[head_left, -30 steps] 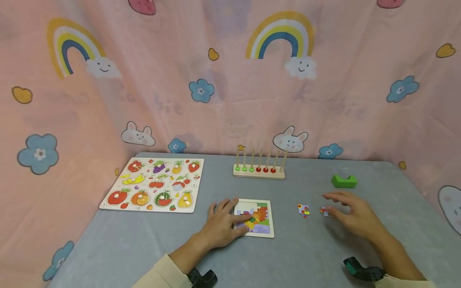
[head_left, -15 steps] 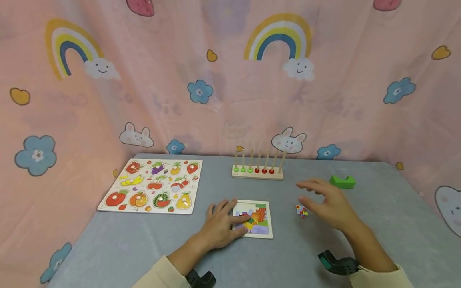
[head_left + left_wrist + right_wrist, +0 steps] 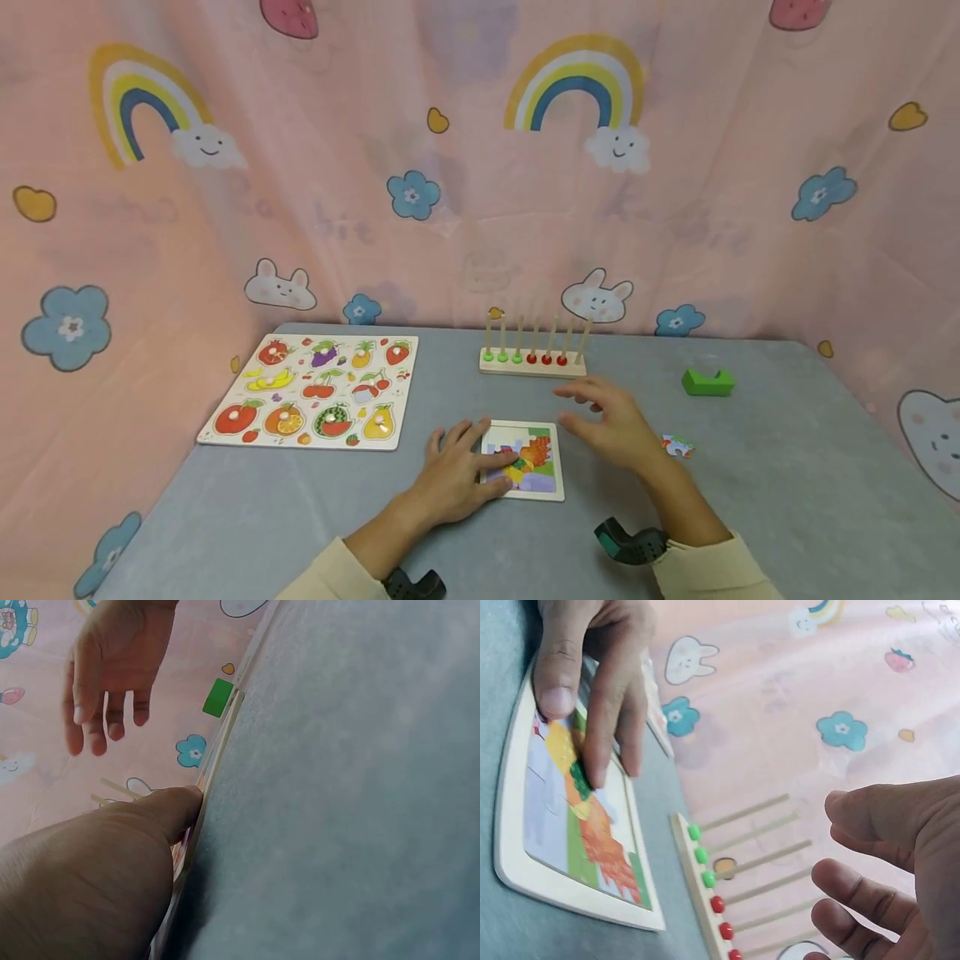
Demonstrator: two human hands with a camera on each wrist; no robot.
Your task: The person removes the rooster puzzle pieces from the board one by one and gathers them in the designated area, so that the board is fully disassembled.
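Note:
A small framed jigsaw puzzle (image 3: 542, 475) with a colourful picture lies flat on the table in the head view. My left hand (image 3: 457, 475) rests on its left side, with extended fingers touching the picture. My right hand (image 3: 611, 423) hovers just right of the puzzle, its fingers loosely bent and apart. Nothing shows between those fingers in the right wrist view, where my right hand (image 3: 900, 862) is beside the puzzle (image 3: 592, 825). One loose jigsaw piece (image 3: 678, 447) lies on the table beyond my right forearm. Another piece, seen earlier, is hidden behind the right hand or forearm.
A fruit peg puzzle board (image 3: 307, 392) lies at the left. Near the back stands a wooden peg rack (image 3: 532, 364) with green and red beads. A green notched block (image 3: 708, 382) sits at the back right. A patterned pink curtain (image 3: 450, 250) hangs behind the table.
My right hand has moved left, from the loose jigsaw pieces to beside the framed puzzle, with nothing seen in it. My left hand stays on the puzzle. The head view has shifted slightly.

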